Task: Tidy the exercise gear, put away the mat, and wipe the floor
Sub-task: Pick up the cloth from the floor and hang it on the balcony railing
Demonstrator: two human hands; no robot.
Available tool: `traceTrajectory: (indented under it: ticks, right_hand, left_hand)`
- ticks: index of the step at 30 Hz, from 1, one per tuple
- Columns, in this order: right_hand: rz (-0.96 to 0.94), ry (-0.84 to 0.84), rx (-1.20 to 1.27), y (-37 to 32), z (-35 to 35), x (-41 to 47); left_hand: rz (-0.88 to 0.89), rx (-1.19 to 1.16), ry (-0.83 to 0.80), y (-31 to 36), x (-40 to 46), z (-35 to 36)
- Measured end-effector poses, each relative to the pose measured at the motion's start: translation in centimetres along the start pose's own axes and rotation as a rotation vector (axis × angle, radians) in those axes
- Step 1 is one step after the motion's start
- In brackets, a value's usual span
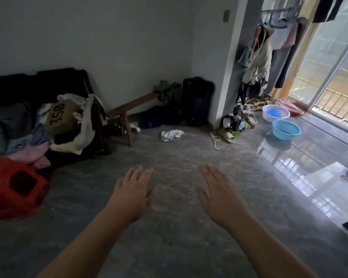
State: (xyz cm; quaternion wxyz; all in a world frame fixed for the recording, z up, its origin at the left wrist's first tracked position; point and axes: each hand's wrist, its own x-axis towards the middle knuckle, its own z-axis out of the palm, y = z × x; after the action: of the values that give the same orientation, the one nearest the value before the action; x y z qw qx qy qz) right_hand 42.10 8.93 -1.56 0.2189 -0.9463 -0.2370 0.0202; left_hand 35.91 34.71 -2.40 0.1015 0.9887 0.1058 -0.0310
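Observation:
My left hand (132, 192) and my right hand (219, 192) are stretched out side by side above the grey marbled floor (175, 157), palms down, fingers straight, holding nothing. A white rope (215, 139) lies on the floor farther ahead, next to a pale slipper (227, 135). A crumpled white cloth (171, 135) lies on the floor to the left of the rope. No mat shows in this view.
A red plastic stool (14, 189) stands at left by a sofa piled with clothes and a "350" box (59, 117). A wooden bench (133, 107) and dark suitcase (197, 101) line the wall. Two basins (286, 129) (275, 113) sit by the balcony door, where clothes (261, 57) hang.

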Motion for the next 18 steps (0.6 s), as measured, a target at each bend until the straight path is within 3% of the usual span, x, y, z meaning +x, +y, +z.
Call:
traceTrajectory:
  ticks: [11, 18]
  right_hand:
    - [-0.136, -0.102, -0.047, 0.6, 3.5, 29.6]
    - [-0.055, -0.146, -0.016, 0.7, 7.7, 52.1]
  left_hand:
    - [-0.134, -0.036, 0.049, -7.3, 24.8, -0.9]
    - [-0.15, -0.088, -0.038, -15.4, 46.7, -0.7]
